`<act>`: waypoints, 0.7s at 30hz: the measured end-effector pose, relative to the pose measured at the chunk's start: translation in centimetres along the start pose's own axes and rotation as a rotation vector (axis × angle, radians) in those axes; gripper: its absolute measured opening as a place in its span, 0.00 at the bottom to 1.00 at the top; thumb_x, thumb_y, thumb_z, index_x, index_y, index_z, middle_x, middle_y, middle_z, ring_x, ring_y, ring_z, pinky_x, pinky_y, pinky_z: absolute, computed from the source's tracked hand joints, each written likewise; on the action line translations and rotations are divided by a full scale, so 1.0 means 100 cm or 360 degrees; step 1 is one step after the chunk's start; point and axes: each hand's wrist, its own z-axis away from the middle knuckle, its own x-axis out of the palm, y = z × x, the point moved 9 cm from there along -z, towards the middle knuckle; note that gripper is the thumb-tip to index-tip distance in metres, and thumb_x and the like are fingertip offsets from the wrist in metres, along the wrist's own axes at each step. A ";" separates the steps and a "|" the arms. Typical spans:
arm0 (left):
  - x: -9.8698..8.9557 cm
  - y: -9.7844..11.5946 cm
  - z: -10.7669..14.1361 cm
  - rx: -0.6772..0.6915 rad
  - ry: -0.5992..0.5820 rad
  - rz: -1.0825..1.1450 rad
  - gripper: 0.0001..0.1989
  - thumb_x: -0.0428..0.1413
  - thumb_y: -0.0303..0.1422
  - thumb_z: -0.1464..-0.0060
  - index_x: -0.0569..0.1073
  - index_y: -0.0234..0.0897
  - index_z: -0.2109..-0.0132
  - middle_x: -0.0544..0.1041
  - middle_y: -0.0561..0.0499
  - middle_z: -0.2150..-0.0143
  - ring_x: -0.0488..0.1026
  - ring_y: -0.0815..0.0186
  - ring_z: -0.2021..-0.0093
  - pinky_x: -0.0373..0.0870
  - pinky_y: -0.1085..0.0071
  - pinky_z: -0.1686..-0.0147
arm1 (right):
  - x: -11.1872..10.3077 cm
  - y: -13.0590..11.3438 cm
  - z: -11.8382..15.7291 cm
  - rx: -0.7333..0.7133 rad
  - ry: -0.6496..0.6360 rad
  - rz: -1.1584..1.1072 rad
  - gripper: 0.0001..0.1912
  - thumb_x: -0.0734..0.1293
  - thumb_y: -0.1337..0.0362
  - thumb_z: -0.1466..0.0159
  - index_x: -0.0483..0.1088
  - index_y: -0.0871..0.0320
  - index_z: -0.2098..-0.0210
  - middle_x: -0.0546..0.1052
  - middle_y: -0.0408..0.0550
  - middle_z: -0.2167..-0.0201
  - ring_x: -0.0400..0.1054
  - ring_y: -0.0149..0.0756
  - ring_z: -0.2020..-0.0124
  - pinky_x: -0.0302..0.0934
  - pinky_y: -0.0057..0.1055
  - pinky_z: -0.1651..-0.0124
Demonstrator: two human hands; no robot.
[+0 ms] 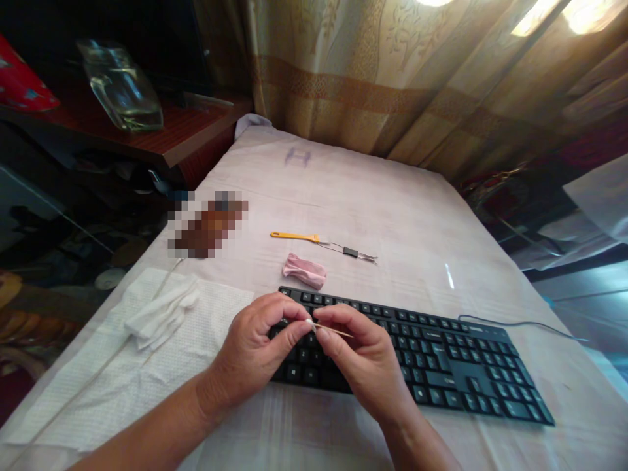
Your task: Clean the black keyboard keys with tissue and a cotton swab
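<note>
Above the left half of a black keyboard (473, 376), both hands meet at the fingertips. A thin wooden stick (336, 330) is pinched between the thumb and fingers of my right hand (363, 356). The thumb and index finger of my left hand (260, 333) close on a small white tuft (309, 322) at the stick's left end. Just behind the keyboard lies a folded pink cloth (305, 271). Farther back are a yellow-handled tool (294, 236) and a metal wire tool (350, 251) with a dark band, their ends close together.
White paper towel (93, 366) with a crumpled white piece (164, 311) lies at the left, beside a blurred-out brown object (209, 226). A glass jug (125, 88) stands on a wooden desk (196, 134). The keyboard's cable (520, 321) runs right. Curtains hang behind.
</note>
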 end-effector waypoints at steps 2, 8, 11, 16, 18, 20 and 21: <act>0.006 -0.003 0.001 -0.0066 -0.0069 0.0037 0.06 0.58 0.34 0.41 0.75 0.40 0.67 0.78 0.54 0.70 0.75 0.68 0.69 0.72 0.73 0.66 | -0.001 -0.009 0.004 -0.0176 -0.0017 0.0114 0.05 0.71 0.67 0.40 0.80 0.53 0.64 0.79 0.45 0.69 0.74 0.33 0.68 0.71 0.27 0.65; 0.018 -0.005 0.006 -0.0102 -0.0229 0.0021 0.09 0.56 0.36 0.39 0.75 0.40 0.67 0.76 0.53 0.72 0.73 0.68 0.71 0.71 0.73 0.69 | -0.003 -0.023 0.013 -0.0480 -0.0059 0.0395 0.09 0.69 0.71 0.37 0.80 0.52 0.62 0.79 0.46 0.70 0.74 0.32 0.70 0.70 0.26 0.69; 0.018 -0.004 0.007 -0.0067 -0.0243 -0.0008 0.09 0.55 0.35 0.38 0.75 0.40 0.67 0.76 0.53 0.72 0.73 0.69 0.71 0.70 0.73 0.69 | -0.002 -0.028 0.014 -0.0570 -0.0043 0.0475 0.09 0.68 0.71 0.36 0.79 0.53 0.63 0.78 0.46 0.71 0.74 0.32 0.71 0.70 0.26 0.69; 0.019 -0.004 0.006 -0.0059 -0.0270 0.0052 0.06 0.56 0.33 0.39 0.76 0.40 0.64 0.78 0.53 0.69 0.75 0.69 0.68 0.72 0.74 0.65 | -0.002 -0.030 0.012 -0.0621 -0.0011 0.0452 0.09 0.68 0.73 0.37 0.78 0.54 0.64 0.77 0.44 0.71 0.73 0.31 0.71 0.69 0.25 0.68; 0.018 -0.003 0.005 -0.0055 -0.0261 0.0063 0.05 0.56 0.31 0.39 0.76 0.40 0.64 0.78 0.54 0.68 0.75 0.70 0.67 0.72 0.75 0.65 | -0.002 -0.028 0.012 -0.0603 -0.0013 0.0447 0.09 0.68 0.74 0.37 0.77 0.54 0.63 0.77 0.44 0.71 0.73 0.31 0.71 0.69 0.26 0.68; 0.018 -0.003 0.005 -0.0055 -0.0265 0.0048 0.04 0.56 0.30 0.39 0.76 0.40 0.64 0.77 0.54 0.68 0.75 0.70 0.67 0.72 0.76 0.65 | -0.002 -0.026 0.012 -0.0587 -0.0028 0.0454 0.09 0.68 0.74 0.37 0.77 0.55 0.63 0.77 0.45 0.71 0.73 0.32 0.70 0.69 0.26 0.67; 0.018 -0.003 0.005 -0.0053 -0.0266 0.0030 0.04 0.56 0.30 0.39 0.75 0.40 0.64 0.77 0.55 0.68 0.75 0.71 0.67 0.71 0.76 0.65 | -0.002 -0.026 0.012 -0.0584 -0.0031 0.0460 0.09 0.68 0.74 0.37 0.77 0.55 0.63 0.77 0.45 0.71 0.73 0.32 0.70 0.69 0.26 0.66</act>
